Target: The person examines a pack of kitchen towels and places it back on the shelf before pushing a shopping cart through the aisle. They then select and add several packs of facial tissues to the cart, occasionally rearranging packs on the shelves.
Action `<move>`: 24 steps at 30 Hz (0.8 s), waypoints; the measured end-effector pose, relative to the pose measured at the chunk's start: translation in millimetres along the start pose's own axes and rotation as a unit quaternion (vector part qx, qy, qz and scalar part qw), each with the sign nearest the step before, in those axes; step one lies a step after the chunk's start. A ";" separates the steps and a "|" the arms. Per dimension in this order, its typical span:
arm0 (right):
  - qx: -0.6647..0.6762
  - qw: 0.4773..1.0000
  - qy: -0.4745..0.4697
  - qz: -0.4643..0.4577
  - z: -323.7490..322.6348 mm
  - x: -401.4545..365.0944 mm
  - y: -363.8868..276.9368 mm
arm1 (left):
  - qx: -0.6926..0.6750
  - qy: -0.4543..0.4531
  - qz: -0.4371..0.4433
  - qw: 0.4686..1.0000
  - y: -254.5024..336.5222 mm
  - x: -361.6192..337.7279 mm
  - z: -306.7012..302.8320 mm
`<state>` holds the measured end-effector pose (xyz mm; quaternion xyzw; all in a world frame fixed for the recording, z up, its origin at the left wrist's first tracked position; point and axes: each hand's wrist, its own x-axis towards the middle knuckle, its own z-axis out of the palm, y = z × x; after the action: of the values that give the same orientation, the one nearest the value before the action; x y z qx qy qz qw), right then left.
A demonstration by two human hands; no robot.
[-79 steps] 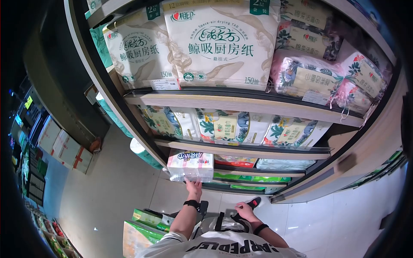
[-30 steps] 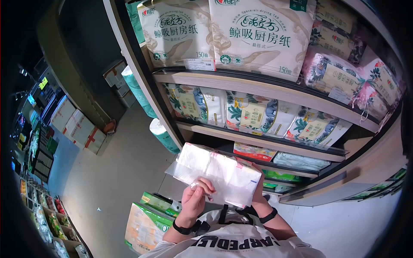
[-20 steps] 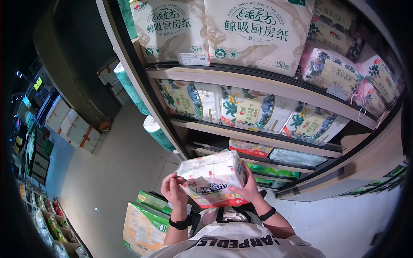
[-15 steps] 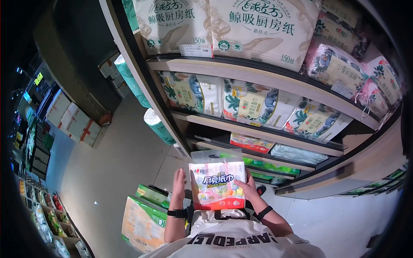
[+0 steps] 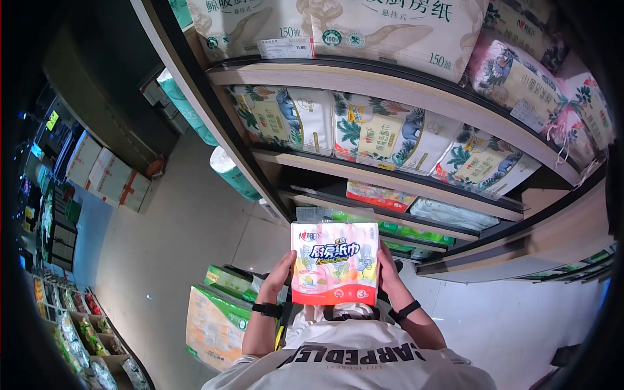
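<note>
A white, pink and red plastic pack of kitchen towels (image 5: 335, 272) is held upright in front of my chest, its printed front toward me. My left hand (image 5: 279, 273) grips its left side and my right hand (image 5: 389, 266) its right side; the fingertips of both are partly hidden behind the pack. Just beyond its top edge is the lower shelf, where a similar red and white pack (image 5: 377, 195) lies. Black bands circle both wrists.
Shelves ahead hold large kitchen paper packs (image 5: 396, 39) and face tissue packs (image 5: 383, 133). A green and orange tissue pack (image 5: 218, 328) is low on my left. Teal-wrapped rolls (image 5: 231, 172) line the shelf's side. Cartons (image 5: 120, 179) and a produce stand (image 5: 91, 338) are farther left.
My left hand, open and beside the pack before, has closed on its left side. The pack has moved slightly up and right, and my right hand has shifted along its right edge.
</note>
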<state>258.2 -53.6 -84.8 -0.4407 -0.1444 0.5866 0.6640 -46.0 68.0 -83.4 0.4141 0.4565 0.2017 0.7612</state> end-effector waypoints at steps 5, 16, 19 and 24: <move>0.089 0.981 -0.031 0.172 -28.3 8.6 28.1 | -0.003 -0.001 0.047 0.999 -4.8 -6.0 11.6; 0.016 0.988 -0.024 0.155 1.2 -7.2 -3.1 | -0.019 0.021 0.082 0.996 31.4 -33.0 29.9; 0.029 0.988 -0.028 0.149 4.3 -8.1 -2.6 | -0.011 0.024 0.079 0.997 28.4 -30.4 28.7; 0.039 0.987 -0.030 0.154 2.3 -5.8 0.2 | -0.011 0.033 0.078 0.996 26.5 -28.2 27.9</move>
<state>254.9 -57.9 -81.8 -0.4141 -0.0718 0.6994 0.5780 -34.2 51.4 -40.2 0.4329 0.4452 0.2793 0.7324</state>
